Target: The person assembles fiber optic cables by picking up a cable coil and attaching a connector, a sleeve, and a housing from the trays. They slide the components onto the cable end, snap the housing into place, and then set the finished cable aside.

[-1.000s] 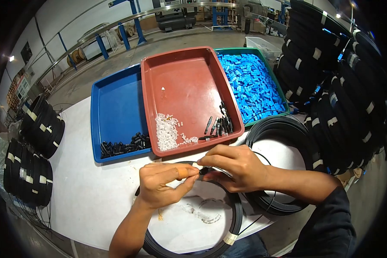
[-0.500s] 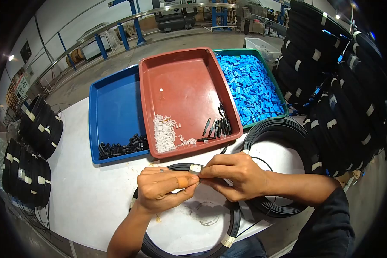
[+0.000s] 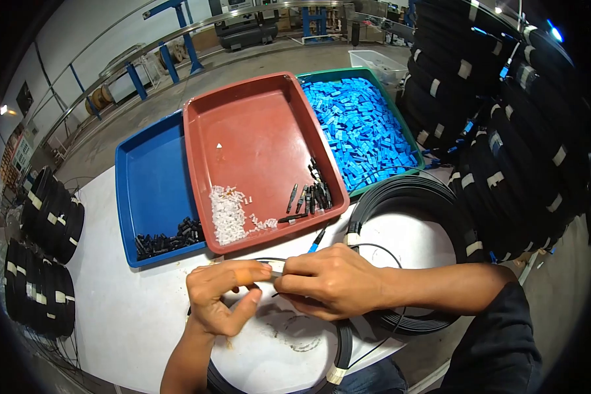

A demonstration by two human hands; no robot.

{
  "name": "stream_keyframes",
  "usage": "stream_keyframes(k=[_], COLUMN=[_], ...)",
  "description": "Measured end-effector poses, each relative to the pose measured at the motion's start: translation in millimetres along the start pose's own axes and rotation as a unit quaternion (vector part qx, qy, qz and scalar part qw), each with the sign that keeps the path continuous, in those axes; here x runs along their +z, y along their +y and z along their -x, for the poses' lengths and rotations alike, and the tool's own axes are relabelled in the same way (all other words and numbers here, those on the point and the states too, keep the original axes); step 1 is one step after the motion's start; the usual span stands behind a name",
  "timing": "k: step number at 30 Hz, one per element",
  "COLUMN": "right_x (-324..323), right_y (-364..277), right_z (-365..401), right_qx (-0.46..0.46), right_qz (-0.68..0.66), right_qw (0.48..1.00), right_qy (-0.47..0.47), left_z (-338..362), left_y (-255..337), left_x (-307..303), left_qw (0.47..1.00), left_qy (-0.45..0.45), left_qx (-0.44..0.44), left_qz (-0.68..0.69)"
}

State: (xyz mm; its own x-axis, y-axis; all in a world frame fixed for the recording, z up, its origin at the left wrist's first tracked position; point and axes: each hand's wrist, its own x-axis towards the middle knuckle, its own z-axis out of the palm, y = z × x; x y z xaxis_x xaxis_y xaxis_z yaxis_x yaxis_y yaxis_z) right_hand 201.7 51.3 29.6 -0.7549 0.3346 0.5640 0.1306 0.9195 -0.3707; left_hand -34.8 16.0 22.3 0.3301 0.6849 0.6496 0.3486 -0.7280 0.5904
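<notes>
My left hand (image 3: 220,295) and my right hand (image 3: 328,282) meet at the fingertips over a coil of flat black cable (image 3: 343,341) on the white table (image 3: 125,308). Both pinch the thin cable end (image 3: 274,270) between thumb and fingers; an orange band wraps one left finger. Just beyond my hands sits a red tray (image 3: 256,131) with small white clear parts (image 3: 228,211) and several black pins (image 3: 312,194). A blue-tipped cable end (image 3: 316,241) lies in front of that tray.
A blue tray (image 3: 148,177) holds small black parts (image 3: 167,240). A green tray (image 3: 358,125) is full of blue pieces. Another black coil (image 3: 407,197) lies at right; stacked taped coils (image 3: 519,118) rise beyond it, and more coils (image 3: 43,262) stand at left.
The view has shifted, so the trays now sit further left. My hands have moved down and left together, still pinching the cable end; the left fingers have spread a little.
</notes>
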Motion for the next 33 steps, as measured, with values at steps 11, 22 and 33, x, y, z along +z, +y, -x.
stream_keyframes(k=[11, 22, 33], right_x=[4, 0, -1], right_y=[2, 2, 1], right_z=[4, 1, 0], right_qx=[-0.021, 0.018, -0.014], right_qz=[0.003, -0.026, -0.019], right_qw=[1.000, 0.998, 0.998], right_qy=[0.000, -0.050, -0.059], left_z=[-12, -126, -149], left_y=[7, -70, -124], left_x=[25, 42, 96], left_qw=[0.990, 0.940, 0.924], left_qy=[-0.031, -0.247, -0.262], left_qx=[-0.104, 0.111, 0.079], left_qz=[-0.092, -0.206, -0.268])
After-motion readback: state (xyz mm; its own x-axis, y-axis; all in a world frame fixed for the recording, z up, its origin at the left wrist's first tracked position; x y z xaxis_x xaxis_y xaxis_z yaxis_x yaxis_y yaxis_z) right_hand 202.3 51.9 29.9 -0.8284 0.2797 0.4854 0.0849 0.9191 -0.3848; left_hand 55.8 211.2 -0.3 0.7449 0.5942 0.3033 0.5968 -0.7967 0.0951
